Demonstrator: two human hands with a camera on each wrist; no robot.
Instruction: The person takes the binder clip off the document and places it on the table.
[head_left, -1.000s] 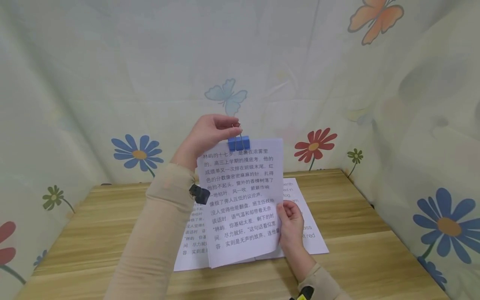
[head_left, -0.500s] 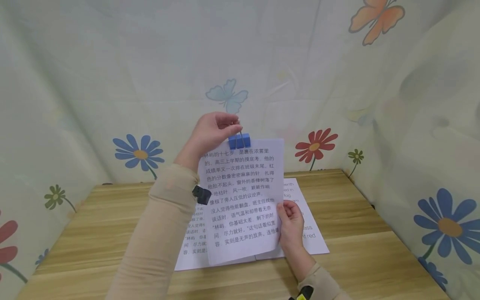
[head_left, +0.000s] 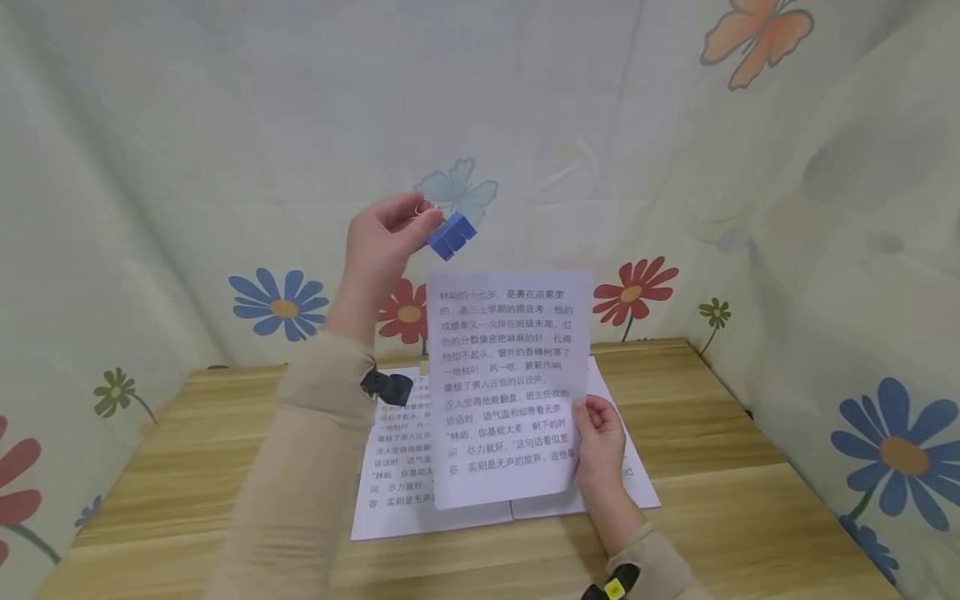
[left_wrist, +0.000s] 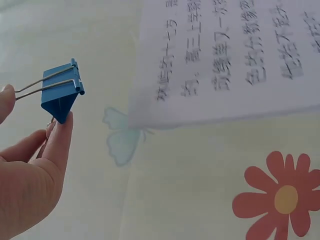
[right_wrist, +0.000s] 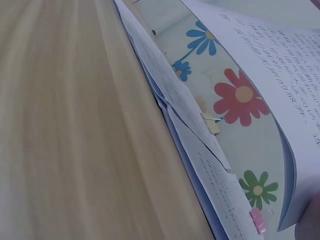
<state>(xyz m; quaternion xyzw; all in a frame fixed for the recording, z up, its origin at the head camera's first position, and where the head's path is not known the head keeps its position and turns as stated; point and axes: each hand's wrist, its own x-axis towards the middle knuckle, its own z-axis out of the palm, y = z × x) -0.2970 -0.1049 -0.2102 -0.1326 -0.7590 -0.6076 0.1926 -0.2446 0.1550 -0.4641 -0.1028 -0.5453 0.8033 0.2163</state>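
Up in the air, the thumb and fingers of my left hand (head_left: 384, 237) pinch the wire handles of a blue binder clip (head_left: 452, 236). In the left wrist view the clip's blue body (left_wrist: 59, 92) stands apart from the paper, with nothing in its mouth. My right hand (head_left: 602, 450) grips a few printed sheets (head_left: 506, 387) by the lower right edge, holding them upright. Their top edge is below the clip. The right wrist view shows the held sheets (right_wrist: 270, 75) bent slightly, more than one layer thick.
Two printed paper stacks lie side by side on the wooden table (head_left: 187, 467): a left stack (head_left: 393, 517) and a right stack (head_left: 637, 492), partly behind the held sheets. A yellow clip (right_wrist: 211, 123) and a pink clip (right_wrist: 257, 221) sit at their far edges. A floral curtain (head_left: 300, 125) surrounds the table.
The blue binder clip has come off the sheets' top edge and moved up and left with my left hand. The sheets have shifted slightly right in my right hand.
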